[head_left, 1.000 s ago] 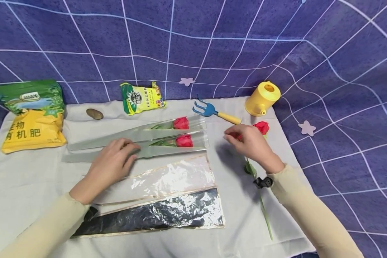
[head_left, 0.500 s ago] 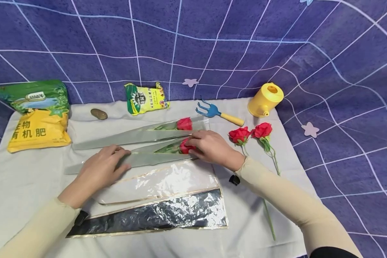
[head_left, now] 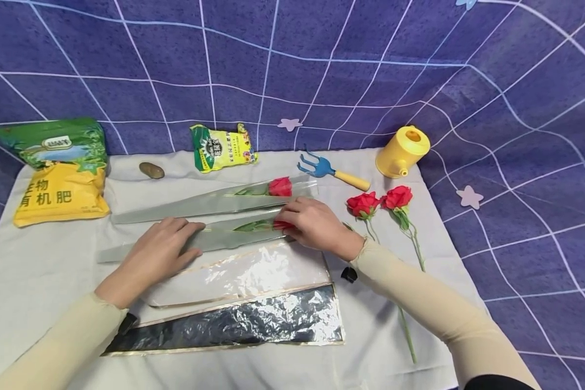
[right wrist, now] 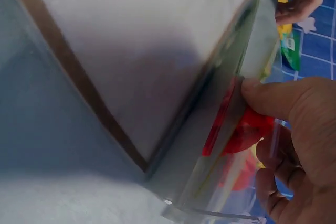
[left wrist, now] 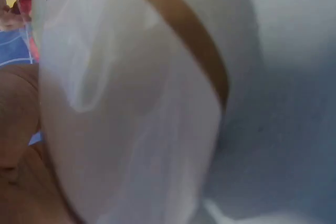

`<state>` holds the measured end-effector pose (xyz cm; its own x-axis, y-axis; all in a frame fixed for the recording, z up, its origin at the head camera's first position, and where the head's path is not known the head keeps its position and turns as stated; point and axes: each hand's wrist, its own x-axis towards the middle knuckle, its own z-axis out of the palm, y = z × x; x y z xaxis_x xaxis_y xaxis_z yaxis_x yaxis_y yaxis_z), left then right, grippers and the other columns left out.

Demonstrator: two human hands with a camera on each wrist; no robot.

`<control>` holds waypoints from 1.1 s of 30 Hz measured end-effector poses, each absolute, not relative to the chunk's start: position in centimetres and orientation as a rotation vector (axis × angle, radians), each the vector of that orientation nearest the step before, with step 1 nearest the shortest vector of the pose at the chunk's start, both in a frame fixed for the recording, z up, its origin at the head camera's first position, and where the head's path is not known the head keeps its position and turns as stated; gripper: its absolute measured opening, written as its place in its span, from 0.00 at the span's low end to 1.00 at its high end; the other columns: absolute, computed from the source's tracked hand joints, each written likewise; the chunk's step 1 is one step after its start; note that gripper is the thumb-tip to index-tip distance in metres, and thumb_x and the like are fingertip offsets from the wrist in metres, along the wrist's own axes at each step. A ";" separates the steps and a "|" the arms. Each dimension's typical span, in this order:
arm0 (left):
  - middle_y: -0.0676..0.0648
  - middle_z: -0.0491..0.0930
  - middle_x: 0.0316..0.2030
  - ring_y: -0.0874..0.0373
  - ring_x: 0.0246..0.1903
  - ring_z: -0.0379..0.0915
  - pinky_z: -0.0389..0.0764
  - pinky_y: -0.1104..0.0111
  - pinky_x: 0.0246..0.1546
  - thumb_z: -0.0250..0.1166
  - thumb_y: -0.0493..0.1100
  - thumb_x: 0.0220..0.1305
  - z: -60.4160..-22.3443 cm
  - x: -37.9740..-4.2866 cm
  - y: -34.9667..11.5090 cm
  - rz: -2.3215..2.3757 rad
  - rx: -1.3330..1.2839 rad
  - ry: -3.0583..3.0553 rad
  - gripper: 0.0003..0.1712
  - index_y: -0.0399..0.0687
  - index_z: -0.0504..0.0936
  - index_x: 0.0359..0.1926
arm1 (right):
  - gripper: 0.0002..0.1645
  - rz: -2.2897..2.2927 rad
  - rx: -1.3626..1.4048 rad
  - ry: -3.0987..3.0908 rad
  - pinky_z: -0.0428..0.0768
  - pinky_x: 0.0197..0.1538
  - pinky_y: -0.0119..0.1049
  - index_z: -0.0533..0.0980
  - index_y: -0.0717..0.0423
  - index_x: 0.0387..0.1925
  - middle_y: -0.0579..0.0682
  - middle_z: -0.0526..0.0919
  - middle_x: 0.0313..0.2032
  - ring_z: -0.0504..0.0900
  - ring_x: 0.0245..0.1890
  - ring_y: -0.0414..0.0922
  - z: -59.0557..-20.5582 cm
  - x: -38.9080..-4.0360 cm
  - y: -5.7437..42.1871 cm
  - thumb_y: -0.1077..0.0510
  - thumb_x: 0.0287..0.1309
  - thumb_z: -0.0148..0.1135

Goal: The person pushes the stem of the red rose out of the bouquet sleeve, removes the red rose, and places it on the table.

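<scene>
Two red roses lie in clear sleeves with grey backs. On the nearer wrapped rose (head_left: 253, 226), my right hand (head_left: 317, 225) pinches the bloom end between thumb and curled fingers, partly covering the bloom. My left hand (head_left: 163, 252) holds the same sleeve further along, toward its narrow end; the right wrist view shows that thumb and fingers either side of the sleeve's edges. The other wrapped rose (head_left: 280, 187) lies just behind, touched by neither hand. Two loose roses, one with its bloom (head_left: 363, 204) left of the other's (head_left: 397, 197), lie beyond my right forearm.
Closest to me are a white sleeve (head_left: 244, 276) and a black sleeve (head_left: 253, 322), both flat. Along the back stand or lie a yellow watering can (head_left: 402, 151), a blue hand fork (head_left: 322, 168), a small packet (head_left: 222, 148), a stone (head_left: 151, 170) and a large bag (head_left: 60, 173).
My right hand has moved left from the loose roses to the bloom end of the nearer wrapped rose. That sleeve has shifted slightly toward me, and my left hand with it.
</scene>
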<state>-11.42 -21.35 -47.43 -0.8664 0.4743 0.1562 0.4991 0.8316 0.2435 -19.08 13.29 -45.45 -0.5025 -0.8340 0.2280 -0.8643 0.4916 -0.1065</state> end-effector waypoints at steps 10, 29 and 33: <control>0.49 0.75 0.41 0.46 0.36 0.75 0.73 0.51 0.39 0.70 0.54 0.53 -42.9 -10.5 -20.8 -0.478 -0.752 -2.891 0.33 0.49 0.74 0.59 | 0.19 0.412 1.455 -2.529 0.70 0.42 0.36 0.81 0.47 0.47 0.42 0.80 0.45 0.71 0.40 0.41 -40.9 -18.2 14.7 0.55 0.50 0.69; 0.55 0.80 0.34 0.62 0.27 0.71 0.74 0.64 0.29 0.62 0.56 0.61 -36.8 -9.6 -19.7 -1.006 -0.737 -3.028 0.26 0.58 0.73 0.59 | 0.20 0.409 1.389 -2.431 0.66 0.50 0.39 0.80 0.46 0.50 0.41 0.79 0.48 0.71 0.45 0.44 -35.6 -16.8 17.5 0.59 0.53 0.64; 0.55 0.79 0.33 0.60 0.27 0.72 0.75 0.65 0.28 0.64 0.53 0.61 -36.9 -9.8 -19.6 -1.071 -0.696 -2.983 0.23 0.58 0.75 0.57 | 0.24 0.456 1.321 -2.378 0.63 0.50 0.45 0.78 0.46 0.53 0.44 0.76 0.53 0.70 0.51 0.47 -35.8 -16.3 17.6 0.58 0.51 0.67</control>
<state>-9.77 -19.62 -36.88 -0.9030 0.4272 0.0467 0.3593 0.6909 0.6273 -16.34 17.56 -35.78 -0.4851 -0.7340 0.4754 -0.8577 0.5052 -0.0952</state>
